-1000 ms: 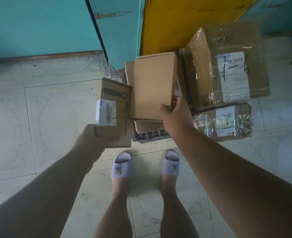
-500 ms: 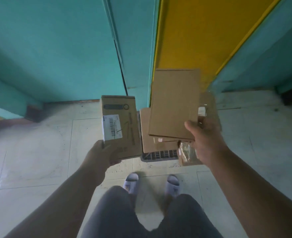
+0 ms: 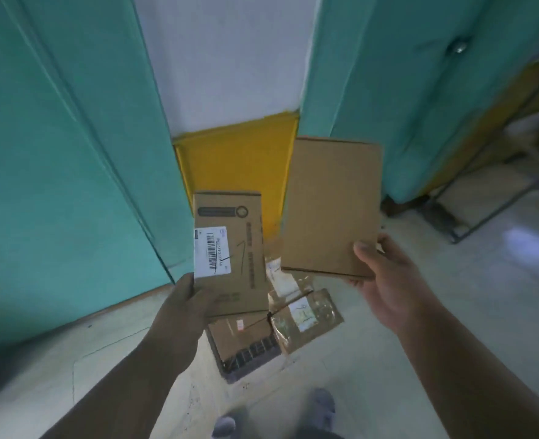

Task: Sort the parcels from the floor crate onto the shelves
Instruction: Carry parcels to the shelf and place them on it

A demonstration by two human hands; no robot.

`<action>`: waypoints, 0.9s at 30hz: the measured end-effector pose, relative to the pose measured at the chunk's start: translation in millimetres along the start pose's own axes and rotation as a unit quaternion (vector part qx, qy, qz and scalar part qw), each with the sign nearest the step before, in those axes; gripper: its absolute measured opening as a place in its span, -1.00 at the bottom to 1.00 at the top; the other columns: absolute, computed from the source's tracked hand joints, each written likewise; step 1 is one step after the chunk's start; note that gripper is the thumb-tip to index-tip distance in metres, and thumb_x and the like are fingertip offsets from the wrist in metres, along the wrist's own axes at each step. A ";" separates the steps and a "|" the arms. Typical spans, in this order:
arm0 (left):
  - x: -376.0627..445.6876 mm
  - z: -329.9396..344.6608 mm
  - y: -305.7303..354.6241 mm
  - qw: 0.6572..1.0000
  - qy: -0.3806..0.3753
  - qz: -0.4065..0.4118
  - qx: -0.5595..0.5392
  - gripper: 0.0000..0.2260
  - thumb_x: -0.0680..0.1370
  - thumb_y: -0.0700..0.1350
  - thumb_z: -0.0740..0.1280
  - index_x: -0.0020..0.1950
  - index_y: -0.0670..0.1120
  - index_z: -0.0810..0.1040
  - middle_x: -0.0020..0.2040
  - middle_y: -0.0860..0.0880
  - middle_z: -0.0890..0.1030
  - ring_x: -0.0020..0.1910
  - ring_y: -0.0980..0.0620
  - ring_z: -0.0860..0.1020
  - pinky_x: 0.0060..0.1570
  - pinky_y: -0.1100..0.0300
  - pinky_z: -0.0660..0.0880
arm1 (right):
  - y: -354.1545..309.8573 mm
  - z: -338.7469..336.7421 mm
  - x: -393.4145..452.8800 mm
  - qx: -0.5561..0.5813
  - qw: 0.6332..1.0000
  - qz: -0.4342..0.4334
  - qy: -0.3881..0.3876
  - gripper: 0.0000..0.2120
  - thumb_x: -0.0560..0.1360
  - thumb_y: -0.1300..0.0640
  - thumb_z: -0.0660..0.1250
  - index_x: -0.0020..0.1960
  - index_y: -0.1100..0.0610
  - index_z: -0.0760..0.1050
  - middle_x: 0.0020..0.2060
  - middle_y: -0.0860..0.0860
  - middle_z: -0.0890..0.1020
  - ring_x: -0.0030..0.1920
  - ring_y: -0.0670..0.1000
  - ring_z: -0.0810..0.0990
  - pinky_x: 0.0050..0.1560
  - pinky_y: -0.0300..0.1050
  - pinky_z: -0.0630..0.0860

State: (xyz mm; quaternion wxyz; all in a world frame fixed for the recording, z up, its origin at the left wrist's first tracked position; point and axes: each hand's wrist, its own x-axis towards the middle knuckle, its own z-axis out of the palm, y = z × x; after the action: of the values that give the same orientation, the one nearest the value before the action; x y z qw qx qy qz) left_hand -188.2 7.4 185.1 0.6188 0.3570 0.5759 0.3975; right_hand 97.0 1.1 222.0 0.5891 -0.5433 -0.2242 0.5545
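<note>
My left hand (image 3: 182, 308) grips the lower edge of a small printed cardboard parcel (image 3: 239, 248) that carries a white barcode label. My right hand (image 3: 385, 280) holds a plain flat brown parcel (image 3: 330, 207) by its lower right corner, thumb on its face. Both parcels are raised in front of me. Below them on the floor stands the dark plastic crate (image 3: 249, 359), with several taped cardboard parcels (image 3: 306, 318) lying in and on it. No shelf surface is plainly in view.
Teal panels (image 3: 55, 153) rise at the left and at the right, with a white and yellow wall (image 3: 236, 153) between them. A dark metal frame (image 3: 471, 213) stands on the pale tiled floor at the right. My feet show at the bottom edge.
The view has tilted up and I have risen; both hands lifted their parcels higher and away from the crate. The crate and its parcels now lie lower in the frame.
</note>
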 end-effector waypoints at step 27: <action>46.6 630.2 -14.3 0.966 -0.237 0.000 0.098 -0.78 0.58 -0.32 0.25 0.06 -0.06 0.61 -0.06 -0.02 0.74 0.00 -0.08 0.66 0.11 -0.04 0.52 | -252.7 -556.1 9.0 0.110 0.943 -0.112 0.294 -0.77 0.60 0.17 0.26 0.24 0.15 0.46 0.10 0.13 0.64 0.07 0.16 0.64 -0.08 0.09 0.61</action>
State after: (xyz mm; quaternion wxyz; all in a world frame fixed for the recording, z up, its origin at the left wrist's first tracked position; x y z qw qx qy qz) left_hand 441.9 53.5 203.8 0.6997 0.5001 0.4486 0.2429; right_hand 685.1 -156.7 271.7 0.7430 -0.5856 -0.0379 0.3218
